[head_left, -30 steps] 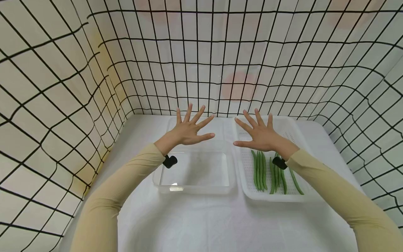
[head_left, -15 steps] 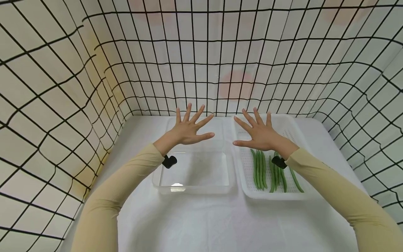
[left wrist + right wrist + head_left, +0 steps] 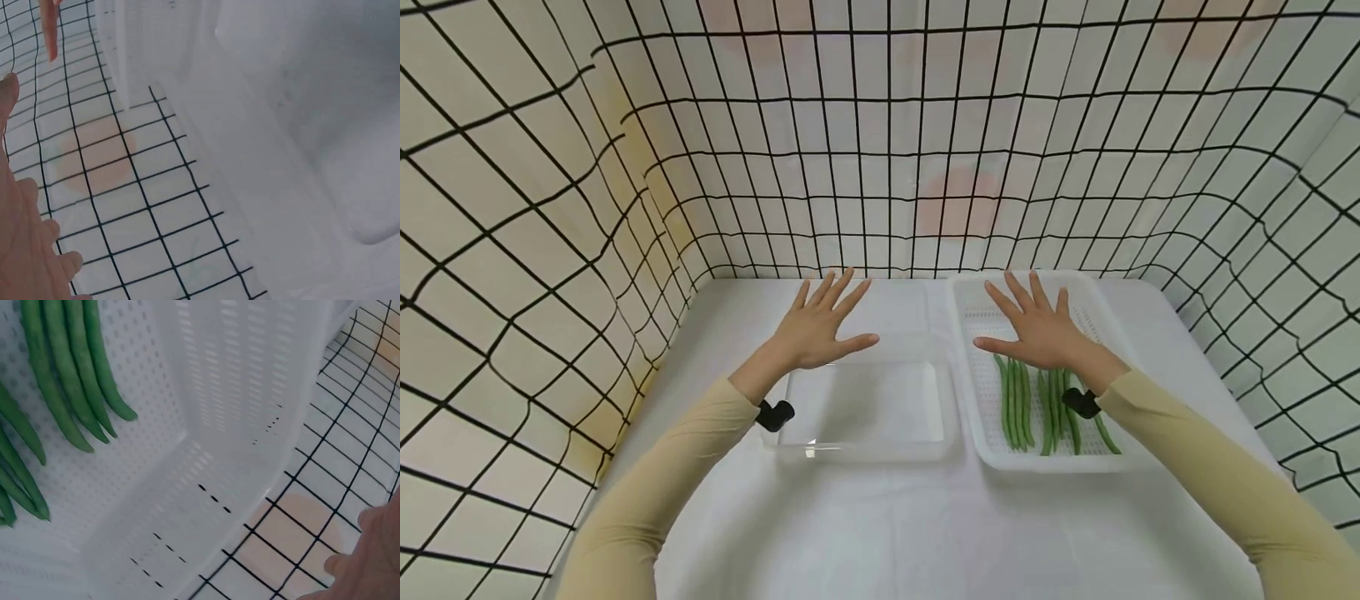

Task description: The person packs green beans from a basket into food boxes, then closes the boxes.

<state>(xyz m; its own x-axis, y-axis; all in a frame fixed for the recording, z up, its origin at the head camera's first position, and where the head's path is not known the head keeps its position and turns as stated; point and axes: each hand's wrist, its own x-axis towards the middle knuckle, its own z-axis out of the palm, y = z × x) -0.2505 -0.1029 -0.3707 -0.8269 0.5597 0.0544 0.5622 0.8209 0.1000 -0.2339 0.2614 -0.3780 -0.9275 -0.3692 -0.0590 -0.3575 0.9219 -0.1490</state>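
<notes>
My left hand [image 3: 808, 333] is held over the clear plastic container [image 3: 861, 452], fingers spread and nothing in its grasp. Above the white perforated basket [image 3: 973, 417] hovers my right hand [image 3: 1041, 332], also spread and holding nothing. Green beans [image 3: 1017, 404] lie in the basket in loose rows, running lengthwise; my right hand and wrist hide part of them in the head view. In the right wrist view, green beans [image 3: 65, 375] rest on the perforated floor near the basket wall [image 3: 237, 369]. The left wrist view shows the clear container's rim [image 3: 212, 162] beside the left hand.
A white cloth [image 3: 880, 533] covers the table under both containers, which stand side by side. Black wire grid [image 3: 887, 150] rises at the back and both sides, with white sheeting behind it. A small black camera [image 3: 775, 415] sits on each wrist.
My left hand has moved left and slightly nearer, its fingers drawn closer together. The right hand has shifted a little right and nearer. Beans and containers stay in place.
</notes>
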